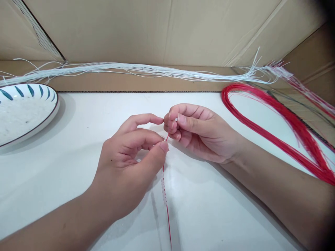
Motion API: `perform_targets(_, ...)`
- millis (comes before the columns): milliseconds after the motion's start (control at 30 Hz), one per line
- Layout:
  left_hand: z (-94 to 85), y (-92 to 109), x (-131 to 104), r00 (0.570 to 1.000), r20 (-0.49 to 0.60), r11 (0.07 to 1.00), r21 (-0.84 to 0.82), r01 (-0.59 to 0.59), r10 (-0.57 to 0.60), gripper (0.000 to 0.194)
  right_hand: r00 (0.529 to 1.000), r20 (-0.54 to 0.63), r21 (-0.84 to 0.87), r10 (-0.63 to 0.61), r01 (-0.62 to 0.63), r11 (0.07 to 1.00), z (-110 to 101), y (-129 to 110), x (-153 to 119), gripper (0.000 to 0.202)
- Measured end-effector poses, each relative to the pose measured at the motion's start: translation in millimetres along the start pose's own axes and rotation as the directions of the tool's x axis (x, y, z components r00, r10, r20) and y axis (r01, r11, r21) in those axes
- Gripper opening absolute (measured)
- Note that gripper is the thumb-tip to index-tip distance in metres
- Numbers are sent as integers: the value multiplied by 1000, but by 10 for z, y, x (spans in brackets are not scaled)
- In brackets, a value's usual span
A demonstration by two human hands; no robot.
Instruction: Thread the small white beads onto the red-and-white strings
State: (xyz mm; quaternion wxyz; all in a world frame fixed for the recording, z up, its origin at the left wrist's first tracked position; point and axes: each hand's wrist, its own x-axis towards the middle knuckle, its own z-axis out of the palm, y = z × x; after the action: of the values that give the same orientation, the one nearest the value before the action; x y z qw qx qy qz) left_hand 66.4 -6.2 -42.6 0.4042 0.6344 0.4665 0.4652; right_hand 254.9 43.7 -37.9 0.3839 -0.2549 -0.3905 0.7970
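Note:
Near the middle of the white tabletop, my left hand (pixel 133 160) pinches a thin red cord (pixel 168 216) between thumb and forefinger. Below that pinch, a row of small translucent pieces (pixel 163 188) sits along the cord, which runs down toward the bottom edge. My right hand (pixel 201 129) is closed just to the right, its thumb and forefinger gripping a tiny white bead-like piece (pixel 176 119). The upper end of the cord reaches up to the curled fingers of my right hand, where it is hidden. The two hands' fingertips nearly meet.
At the left stands a white plate (pixel 49 116) with a dark rim and blue-green leaf marks, holding small clear pieces. A looped bundle of red cords (pixel 243 120) lies at the right. White strands (pixel 146 69) stretch along the back before a cardboard wall (pixel 157 31).

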Motion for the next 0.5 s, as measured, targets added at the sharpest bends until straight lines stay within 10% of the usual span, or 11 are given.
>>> perform_targets(500,19,9,25,1000,-22,1000,-18,-14,14,27,1000,27,-53,-7,8,999,-21,25,14,13)
